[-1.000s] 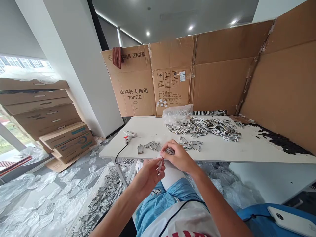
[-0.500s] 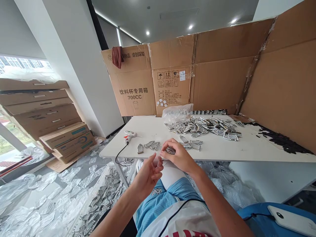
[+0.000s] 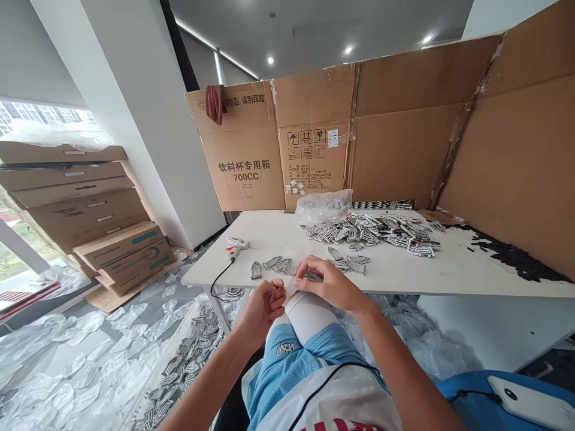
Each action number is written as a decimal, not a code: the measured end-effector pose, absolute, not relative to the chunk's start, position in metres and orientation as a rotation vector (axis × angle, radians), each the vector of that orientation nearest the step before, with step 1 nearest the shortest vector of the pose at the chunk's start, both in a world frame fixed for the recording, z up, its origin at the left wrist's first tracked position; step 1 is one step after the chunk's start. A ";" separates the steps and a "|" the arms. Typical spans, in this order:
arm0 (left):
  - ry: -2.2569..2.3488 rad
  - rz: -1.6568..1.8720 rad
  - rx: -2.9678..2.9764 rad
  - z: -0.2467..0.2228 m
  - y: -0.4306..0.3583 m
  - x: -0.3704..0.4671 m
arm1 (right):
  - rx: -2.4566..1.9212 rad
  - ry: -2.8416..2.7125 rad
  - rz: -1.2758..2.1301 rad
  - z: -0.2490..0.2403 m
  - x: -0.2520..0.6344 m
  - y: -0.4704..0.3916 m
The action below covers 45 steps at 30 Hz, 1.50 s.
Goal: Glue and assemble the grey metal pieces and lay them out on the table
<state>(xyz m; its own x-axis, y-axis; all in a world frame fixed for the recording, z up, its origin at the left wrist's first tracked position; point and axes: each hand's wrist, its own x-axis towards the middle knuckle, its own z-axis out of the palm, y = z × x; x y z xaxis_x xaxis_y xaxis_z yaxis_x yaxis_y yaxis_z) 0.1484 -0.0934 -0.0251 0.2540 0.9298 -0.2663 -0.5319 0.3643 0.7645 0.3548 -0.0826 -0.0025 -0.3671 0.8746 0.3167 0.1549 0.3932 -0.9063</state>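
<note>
My left hand (image 3: 265,305) is closed over my lap near the table's front edge, its fingertips pinched on something too small to make out. Just right of it, my right hand (image 3: 330,284) curls round a small grey metal piece (image 3: 313,277) at the edge. A bit of thin translucent film (image 3: 291,286) shows between the two hands. Several loose metal pieces (image 3: 279,264) lie left of my right hand, and more (image 3: 353,263) lie to its right. Behind them a large pile of like pieces (image 3: 381,232) spreads over the white table (image 3: 265,228).
A glue gun (image 3: 236,245) with a black cord lies at the table's left. Clear plastic bags (image 3: 324,206) sit behind the pile. Cardboard walls (image 3: 314,108) stand at the back and right. Black pieces (image 3: 516,254) lie at the right. A phone (image 3: 530,401) rests at the lower right.
My left hand has turned and its fingers have drawn together. Translucent film now shows between my hands. My right hand has moved slightly right.
</note>
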 end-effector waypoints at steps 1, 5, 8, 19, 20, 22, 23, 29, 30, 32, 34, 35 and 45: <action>0.791 1.086 0.604 -0.024 -0.092 0.147 | -0.872 -1.792 1.082 -0.001 0.355 -0.084; 0.774 1.105 0.549 -0.017 -0.090 0.142 | -0.815 -1.775 1.212 0.003 0.355 -0.088; 0.737 1.102 0.565 -0.015 -0.091 0.141 | -0.838 -1.763 1.200 0.002 0.355 -0.087; 0.720 0.971 0.713 -0.012 -0.096 0.140 | -0.829 -1.770 1.159 0.005 0.353 -0.088; 0.723 0.969 0.720 -0.011 -0.097 0.140 | -0.828 -1.772 1.155 0.005 0.353 -0.088; 0.738 0.964 0.767 -0.009 -0.098 0.140 | -0.825 -1.773 1.155 0.004 0.353 -0.087; 0.748 0.943 0.805 -0.008 -0.098 0.140 | -0.826 -1.773 1.157 0.003 0.354 -0.087; 0.924 0.697 1.321 -0.010 -0.092 0.130 | -0.849 -1.758 1.175 0.000 0.356 -0.085; 0.961 0.666 1.445 -0.013 -0.089 0.126 | -0.851 -1.754 1.175 -0.001 0.356 -0.084; 1.021 0.604 1.696 -0.022 -0.081 0.117 | -0.859 -1.746 1.169 0.000 0.357 -0.084; 1.060 0.489 1.930 -0.037 -0.074 0.109 | -0.869 -1.736 1.165 0.000 0.358 -0.083; 1.060 0.399 2.027 -0.045 -0.071 0.106 | -0.873 -1.732 1.167 0.000 0.358 -0.083; 0.892 -0.200 2.204 -0.121 -0.058 0.115 | -0.858 -1.739 1.174 -0.001 0.357 -0.083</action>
